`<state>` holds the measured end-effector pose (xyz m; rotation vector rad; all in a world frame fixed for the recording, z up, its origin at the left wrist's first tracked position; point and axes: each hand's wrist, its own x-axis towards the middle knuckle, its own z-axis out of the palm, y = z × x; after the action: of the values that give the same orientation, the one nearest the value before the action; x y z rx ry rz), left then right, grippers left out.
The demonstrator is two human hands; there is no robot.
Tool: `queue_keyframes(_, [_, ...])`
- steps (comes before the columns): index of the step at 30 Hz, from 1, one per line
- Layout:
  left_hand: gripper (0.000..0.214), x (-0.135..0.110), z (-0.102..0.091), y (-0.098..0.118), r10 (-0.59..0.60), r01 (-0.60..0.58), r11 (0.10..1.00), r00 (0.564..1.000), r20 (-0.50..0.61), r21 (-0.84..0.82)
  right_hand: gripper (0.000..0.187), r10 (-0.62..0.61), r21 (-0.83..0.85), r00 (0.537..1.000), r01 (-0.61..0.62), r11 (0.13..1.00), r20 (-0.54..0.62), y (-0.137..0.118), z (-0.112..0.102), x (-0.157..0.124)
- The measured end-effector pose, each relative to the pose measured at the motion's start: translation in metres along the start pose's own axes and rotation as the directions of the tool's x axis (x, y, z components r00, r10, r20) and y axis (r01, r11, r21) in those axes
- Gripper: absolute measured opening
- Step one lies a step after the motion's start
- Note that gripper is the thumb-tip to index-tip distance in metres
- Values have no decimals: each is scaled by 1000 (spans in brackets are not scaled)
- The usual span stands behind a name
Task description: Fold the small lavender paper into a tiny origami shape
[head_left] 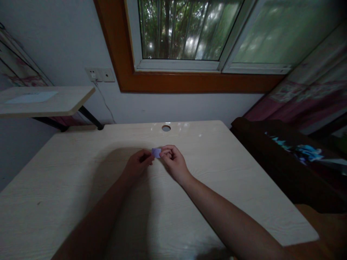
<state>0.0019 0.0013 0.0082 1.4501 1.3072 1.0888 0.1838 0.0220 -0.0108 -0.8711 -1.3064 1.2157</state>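
Between my two hands is a small purple piece of paper (pixel 156 152), held just above the pale wood-grain desk (pixel 217 166). My left hand (pixel 137 164) pinches its left edge between thumb and fingers. On the other side, my right hand (pixel 175 162) grips the right edge with thumb and index finger, the remaining fingers curled. The paper looks flat and roughly square; whether it has folds is too small to tell.
A raised shelf (pixel 48 103) on black legs stands at the desk's back left, bearing a pale sheet. Near the back edge is a round cable hole (pixel 166 128). A cord hangs from the wall socket (pixel 100 74). Dark furniture (pixel 271 155) stands right of the desk.
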Motion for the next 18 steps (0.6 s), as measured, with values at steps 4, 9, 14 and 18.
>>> queue_keyframes(4, [21,0,-1,-3,-6,6,1000,1000,-10,8,25,0,3,1000,0,1000,-1,1,-1,0])
queue_keyframes(9, [21,-1,-1,-3,-13,13,1000,1000,-22,-20,24,12,29,1000,-12,999,-11,-1,0,0])
queue_keyframes(14, [20,-1,-1,-1,-44,42,997,999,-32,-62,23,4,25,1000,-3,1000,-24,-2,0,0])
queue_keyframes(18, [18,-2,0,3,-30,28,997,999,-24,-74,22,5,36,999,-4,999,-33,-1,0,0])
